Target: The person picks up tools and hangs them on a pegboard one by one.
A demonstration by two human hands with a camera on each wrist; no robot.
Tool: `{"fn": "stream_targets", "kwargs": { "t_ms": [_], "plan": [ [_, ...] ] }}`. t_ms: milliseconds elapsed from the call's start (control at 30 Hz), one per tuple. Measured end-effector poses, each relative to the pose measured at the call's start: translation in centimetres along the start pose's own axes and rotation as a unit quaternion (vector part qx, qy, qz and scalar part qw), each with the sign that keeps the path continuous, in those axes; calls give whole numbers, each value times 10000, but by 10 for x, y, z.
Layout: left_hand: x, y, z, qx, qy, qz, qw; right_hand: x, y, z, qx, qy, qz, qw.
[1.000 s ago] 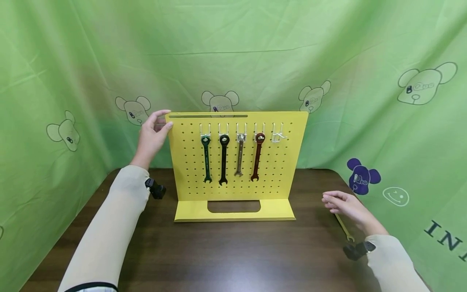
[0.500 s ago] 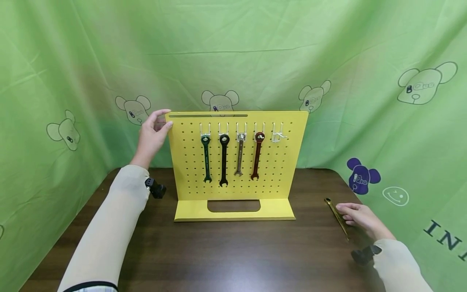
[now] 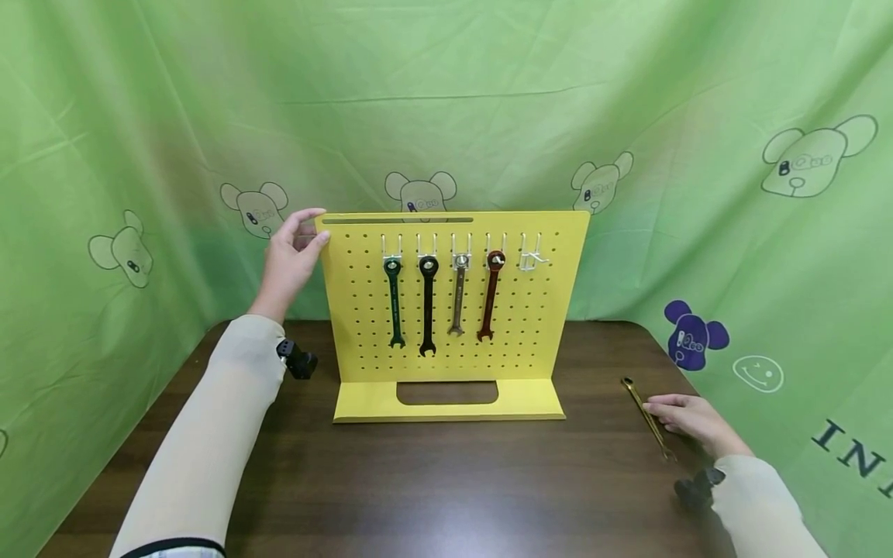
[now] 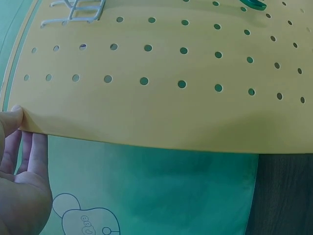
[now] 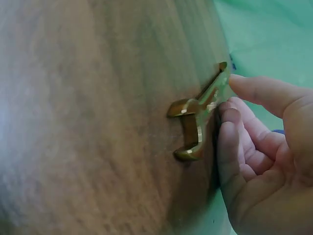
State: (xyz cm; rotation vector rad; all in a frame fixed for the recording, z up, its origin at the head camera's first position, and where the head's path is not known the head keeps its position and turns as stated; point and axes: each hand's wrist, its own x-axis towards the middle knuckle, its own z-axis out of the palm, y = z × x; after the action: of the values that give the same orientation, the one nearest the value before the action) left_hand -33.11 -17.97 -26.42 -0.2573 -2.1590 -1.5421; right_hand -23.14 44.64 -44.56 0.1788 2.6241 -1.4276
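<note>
A yellow pegboard stands upright on the table. My left hand grips its upper left corner, thumb on the front face and fingers behind; the left wrist view shows the same hold. Over at the right side of the table, my right hand pinches a gold combination wrench near its middle. Close up in the right wrist view, the wrench's open end points toward the camera, with thumb and fingers at its shank. Green, black, silver and red wrenches hang on the board.
A white double hook at the board's right holds nothing. The board's foot rests on the brown wooden table. A green curtain with printed mouse heads surrounds the table at the back and sides.
My right hand has moved down and to the right, uncovering the wrench's ring end, and its thumb and fingers have come onto the gold wrench. The left hand keeps its hold on the pegboard.
</note>
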Motion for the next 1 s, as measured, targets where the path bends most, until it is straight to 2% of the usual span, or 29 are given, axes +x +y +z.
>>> {"fn": "stream_targets", "kwargs": {
  "t_ms": [567, 1000],
  "plan": [
    [0, 0, 1, -44, 11, 66, 10000, 2, -2, 6, -739, 453, 144, 9961],
    [-3, 1, 1, -51, 6, 43, 10000, 1, 0, 11, -711, 642, 273, 9950]
  ]
}}
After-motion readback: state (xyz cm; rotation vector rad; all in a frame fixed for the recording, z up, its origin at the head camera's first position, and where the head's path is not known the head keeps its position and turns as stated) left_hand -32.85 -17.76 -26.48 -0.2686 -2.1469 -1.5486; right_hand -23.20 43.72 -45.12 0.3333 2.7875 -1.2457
